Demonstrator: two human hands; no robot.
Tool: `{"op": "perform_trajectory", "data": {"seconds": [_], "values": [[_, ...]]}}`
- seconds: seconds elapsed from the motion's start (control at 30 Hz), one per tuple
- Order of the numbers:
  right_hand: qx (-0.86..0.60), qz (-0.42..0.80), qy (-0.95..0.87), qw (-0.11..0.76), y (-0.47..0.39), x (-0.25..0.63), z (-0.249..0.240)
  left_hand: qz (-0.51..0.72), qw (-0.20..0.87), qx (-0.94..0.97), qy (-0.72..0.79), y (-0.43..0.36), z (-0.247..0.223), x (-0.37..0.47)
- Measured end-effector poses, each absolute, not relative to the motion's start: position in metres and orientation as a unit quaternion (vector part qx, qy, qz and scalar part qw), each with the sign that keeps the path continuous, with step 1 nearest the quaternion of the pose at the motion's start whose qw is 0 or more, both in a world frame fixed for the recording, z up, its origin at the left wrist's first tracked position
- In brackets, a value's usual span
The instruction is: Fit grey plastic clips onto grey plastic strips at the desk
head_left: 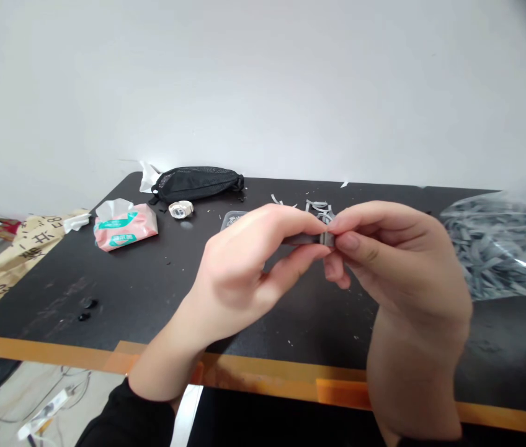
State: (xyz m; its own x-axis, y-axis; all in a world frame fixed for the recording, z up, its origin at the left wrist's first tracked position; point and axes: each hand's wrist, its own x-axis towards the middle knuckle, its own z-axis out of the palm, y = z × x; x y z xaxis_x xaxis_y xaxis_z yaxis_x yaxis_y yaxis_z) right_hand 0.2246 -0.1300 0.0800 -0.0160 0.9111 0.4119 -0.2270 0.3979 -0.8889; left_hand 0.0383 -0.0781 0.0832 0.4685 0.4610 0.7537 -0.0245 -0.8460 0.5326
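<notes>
A small grey piece [326,239] is pinched between my two hands above the middle of the black table [151,298]. My left hand [249,267] grips it from the left with thumb and fingertips. From the right, my right hand [397,261] holds the same piece between thumb and forefinger. Behind the hands, grey strips [319,208] lie loose on the table. The edge of a clear container [231,217] shows past my left hand, which hides most of it.
At the right stands a clear bag [509,248] full of grey strips. A tissue pack [126,226], a white watch [180,210] and a black mesh pouch [200,183] sit at the left back. Small black items [87,309] lie front left. Orange tape [58,354] lines the front edge.
</notes>
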Motion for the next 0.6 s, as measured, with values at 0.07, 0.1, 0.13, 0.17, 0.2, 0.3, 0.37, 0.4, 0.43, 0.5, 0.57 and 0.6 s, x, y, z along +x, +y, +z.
{"op": "perform_trajectory", "data": {"seconds": [0.07, 0.1, 0.13, 0.17, 0.2, 0.3, 0.37, 0.4, 0.43, 0.5, 0.57, 0.6], "values": [[-0.297, 0.459, -0.550, 0.631, -0.128, 0.226, 0.080, 0.496, 0.242, 0.823, 0.132, -0.079, 0.084, 0.038], [-0.290, 0.465, -0.548, 0.632, -0.127, 0.226, 0.080, 0.495, 0.239, 0.825, 0.132, -0.079, 0.084, 0.038], [-0.286, 0.471, -0.544, 0.632, -0.126, 0.226, 0.080, 0.494, 0.235, 0.827, 0.132, -0.080, 0.085, 0.038], [-0.287, 0.477, -0.540, 0.632, -0.126, 0.225, 0.080, 0.492, 0.228, 0.830, 0.131, -0.080, 0.085, 0.038], [-0.289, 0.480, -0.536, 0.631, -0.126, 0.224, 0.080, 0.491, 0.218, 0.833, 0.128, -0.079, 0.086, 0.038], [-0.316, 0.465, -0.531, 0.634, -0.128, 0.222, 0.080, 0.493, 0.186, 0.842, 0.117, -0.077, 0.086, 0.038], [-0.343, 0.428, -0.537, 0.641, -0.130, 0.221, 0.079, 0.488, 0.166, 0.850, 0.111, -0.075, 0.086, 0.039], [-0.360, 0.404, -0.541, 0.643, -0.131, 0.220, 0.079, 0.481, 0.158, 0.855, 0.110, -0.074, 0.085, 0.039], [-0.379, 0.378, -0.547, 0.644, -0.132, 0.220, 0.079, 0.474, 0.145, 0.862, 0.110, -0.073, 0.085, 0.039], [-0.416, 0.329, -0.558, 0.638, -0.133, 0.218, 0.080, 0.469, 0.109, 0.868, 0.118, -0.072, 0.082, 0.040], [-0.446, 0.292, -0.563, 0.631, -0.136, 0.215, 0.082, 0.474, 0.067, 0.868, 0.133, -0.071, 0.079, 0.042], [-0.459, 0.276, -0.562, 0.631, -0.137, 0.213, 0.082, 0.476, 0.049, 0.867, 0.143, -0.071, 0.077, 0.042]]}}
